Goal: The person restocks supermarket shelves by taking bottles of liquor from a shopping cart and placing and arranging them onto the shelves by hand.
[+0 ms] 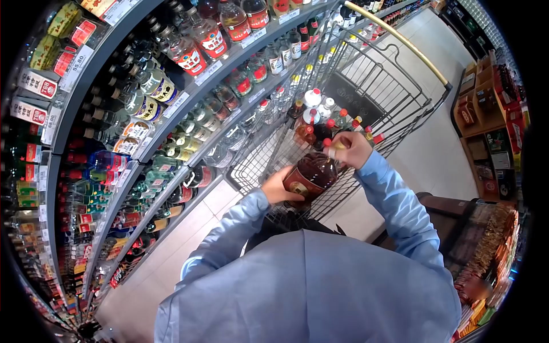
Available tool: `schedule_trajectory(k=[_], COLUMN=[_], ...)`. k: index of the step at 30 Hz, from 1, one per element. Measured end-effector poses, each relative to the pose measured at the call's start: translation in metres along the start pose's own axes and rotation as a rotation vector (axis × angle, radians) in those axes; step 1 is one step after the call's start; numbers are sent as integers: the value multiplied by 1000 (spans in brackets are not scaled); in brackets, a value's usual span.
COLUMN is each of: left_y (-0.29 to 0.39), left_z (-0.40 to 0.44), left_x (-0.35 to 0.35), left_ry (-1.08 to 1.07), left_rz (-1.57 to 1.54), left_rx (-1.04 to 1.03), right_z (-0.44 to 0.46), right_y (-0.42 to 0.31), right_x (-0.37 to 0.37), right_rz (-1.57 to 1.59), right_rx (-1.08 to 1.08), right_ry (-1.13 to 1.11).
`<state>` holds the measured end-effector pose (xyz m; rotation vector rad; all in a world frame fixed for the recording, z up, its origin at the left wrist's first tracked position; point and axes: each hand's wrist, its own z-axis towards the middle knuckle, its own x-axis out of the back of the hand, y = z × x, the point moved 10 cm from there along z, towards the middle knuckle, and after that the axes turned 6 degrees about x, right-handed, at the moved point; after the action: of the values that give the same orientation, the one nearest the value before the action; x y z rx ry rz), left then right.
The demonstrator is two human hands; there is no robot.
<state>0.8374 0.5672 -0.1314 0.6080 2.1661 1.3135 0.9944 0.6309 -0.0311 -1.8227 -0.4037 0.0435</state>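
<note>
- Head view: handling one large dark-red bottle [314, 178] with both hands, over the near end of a wire shopping cart [350, 95], apart from the shelving [136, 27]. Tilted, base toward lower left, neck toward upper right.
- Bracing the lower body with left hand [278, 188]: thumb spread across the label side, other fingers wrapped around, partly hidden.
- Working at the neck end with right hand [353, 150]: fingers curled inward, close together. Blurred there; cannot tell if pinching cap, neck or something beside it.
- Done, by the look of it: several capped bottles [312, 99] already inside the cart, bunched just beyond the hands, some red-capped.
- Not done: letting go of the large dark-red bottle. Probably partway through handling this one.
- Cannot tell if resting on the cart wire or held fully clear.
- Cannot tell how much is left overall. Seeing only packed rows of shelf bottles [211, 41] along the left; nothing there to give a count.
</note>
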Motion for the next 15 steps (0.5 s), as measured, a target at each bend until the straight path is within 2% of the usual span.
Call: schedule_trajectory(k=[1, 3, 4, 5, 8, 9, 12, 13, 15], left_y=[18, 35, 41, 41, 53, 57, 56, 38, 34], left_z=[-10, -21, -26, -31, -44, -51, -69, -74, -86], left_x=[-11, -19, -22, -22, -13, -13, -6, 5, 12], left_ry=[-7, 72, 82, 129, 310, 335, 439, 435, 522], left_rz=[-75, -90, -198, -260, 1, -36, -124, -216, -304], left_rx=[-8, -41, -58, -28, -71, -73, -122, -18, -36], right_z=[4, 13, 12, 18, 15, 11, 6, 5, 1], right_y=[6, -3, -4, 3, 11, -4, -12, -11, -13], right_x=[6, 2, -8, -10, -52, -61, -76, -80, -90], right_rz=[2, 326, 468, 468, 870, 948, 1052, 1067, 1095], right_rx=[-35, 102, 92, 185, 61, 110, 79, 69, 75], right_ry=[38, 73, 25, 20, -133, -209, -208, -210, -202])
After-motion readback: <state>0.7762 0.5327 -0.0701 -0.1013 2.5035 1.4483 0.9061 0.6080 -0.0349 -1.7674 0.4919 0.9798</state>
